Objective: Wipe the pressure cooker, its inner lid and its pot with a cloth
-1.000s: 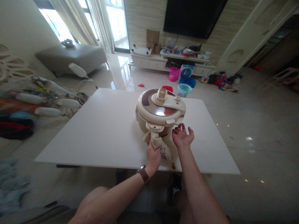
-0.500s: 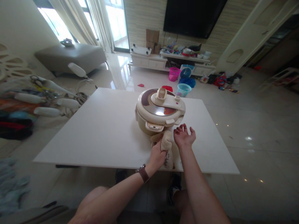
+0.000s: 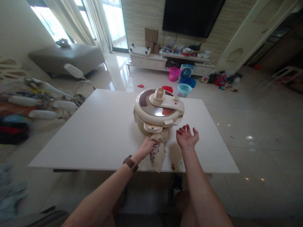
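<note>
A cream pressure cooker (image 3: 159, 111) with a steel lid stands in the middle of the white table (image 3: 104, 132). My left hand (image 3: 147, 146), with a brown watch on the wrist, grips a beige patterned cloth (image 3: 159, 149) and presses it against the cooker's front lower wall. The cloth hangs down towards the table's front edge. My right hand (image 3: 187, 138) rests on the table just right of the cooker, palm up, fingers curled apart, holding nothing.
Small crumbs (image 3: 173, 166) lie near the table's front edge. A drying rack with clothes (image 3: 35, 107) stands at the left. Baskets (image 3: 184, 90) and toys litter the floor behind. A grey sofa (image 3: 66, 58) and a TV cabinet (image 3: 165, 61) stand farther back.
My left hand has moved the cloth left and up along the cooker's front base. The cloth now hangs lower over the table. My right hand has barely moved.
</note>
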`<state>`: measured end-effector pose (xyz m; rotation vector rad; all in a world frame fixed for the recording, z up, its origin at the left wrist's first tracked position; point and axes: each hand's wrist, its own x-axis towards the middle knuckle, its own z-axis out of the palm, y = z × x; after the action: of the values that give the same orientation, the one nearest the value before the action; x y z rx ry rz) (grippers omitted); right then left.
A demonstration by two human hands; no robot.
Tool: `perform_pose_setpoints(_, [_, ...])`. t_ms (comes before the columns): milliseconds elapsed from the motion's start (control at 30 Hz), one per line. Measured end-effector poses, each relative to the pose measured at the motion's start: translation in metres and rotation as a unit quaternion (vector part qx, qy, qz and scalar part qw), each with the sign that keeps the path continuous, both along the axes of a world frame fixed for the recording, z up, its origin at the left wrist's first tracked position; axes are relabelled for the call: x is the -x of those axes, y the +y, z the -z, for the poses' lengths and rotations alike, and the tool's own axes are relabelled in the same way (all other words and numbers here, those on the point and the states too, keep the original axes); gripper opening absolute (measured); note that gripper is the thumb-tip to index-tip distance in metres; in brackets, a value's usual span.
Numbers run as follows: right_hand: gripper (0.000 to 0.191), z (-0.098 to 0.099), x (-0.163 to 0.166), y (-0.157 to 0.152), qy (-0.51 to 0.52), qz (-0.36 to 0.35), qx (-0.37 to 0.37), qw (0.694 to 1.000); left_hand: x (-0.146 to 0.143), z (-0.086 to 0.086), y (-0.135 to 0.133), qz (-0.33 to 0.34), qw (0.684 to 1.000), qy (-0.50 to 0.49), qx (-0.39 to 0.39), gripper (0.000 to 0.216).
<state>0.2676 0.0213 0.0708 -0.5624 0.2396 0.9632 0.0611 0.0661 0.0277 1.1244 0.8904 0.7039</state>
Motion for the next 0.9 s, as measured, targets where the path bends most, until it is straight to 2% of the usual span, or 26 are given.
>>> perform_pose_setpoints(133, [0.016,0.004,-0.002,0.0,-0.044,-0.009,-0.005,0.999,0.028,-0.007,0.018,-0.001,0.998,0.016,0.06,0.034])
perform_pose_setpoints(300, [0.015,0.003,0.0,0.0,-0.041,-0.008,0.002,0.999,0.065,-0.017,0.042,-0.068,0.992,0.037,0.099,0.035])
perform_pose_setpoints(433, [0.017,-0.003,0.003,0.001,-0.003,0.003,0.008,1.0,0.094,-0.02,0.066,-0.192,0.975,0.042,0.101,0.033])
perform_pose_setpoints(533, [0.019,-0.005,0.005,0.003,0.013,0.006,0.008,1.0,0.105,-0.019,0.083,-0.341,0.937,0.009,0.08,0.026])
perform_pose_setpoints(633, [0.02,-0.005,0.006,0.003,0.015,0.005,0.008,1.0,0.102,-0.023,0.089,-0.511,0.858,-0.04,-0.042,0.024])
perform_pose_setpoints(700, [0.019,-0.004,0.006,0.003,0.012,0.005,0.009,1.0,0.095,-0.03,0.083,-0.562,0.808,-0.037,-0.174,0.029])
perform_pose_setpoints(733, [0.019,-0.004,0.006,0.003,0.01,0.005,0.01,1.0,0.091,-0.033,0.077,-0.561,0.79,-0.019,-0.248,0.034])
perform_pose_setpoints(800, [0.018,-0.003,0.007,0.003,0.004,0.003,0.011,1.0,0.081,-0.04,0.063,-0.513,0.763,0.03,-0.393,0.043])
perform_pose_setpoints(900, [0.018,-0.002,0.007,0.002,-0.002,-0.003,0.013,1.0,0.065,-0.045,0.047,-0.36,0.743,0.085,-0.558,0.053])
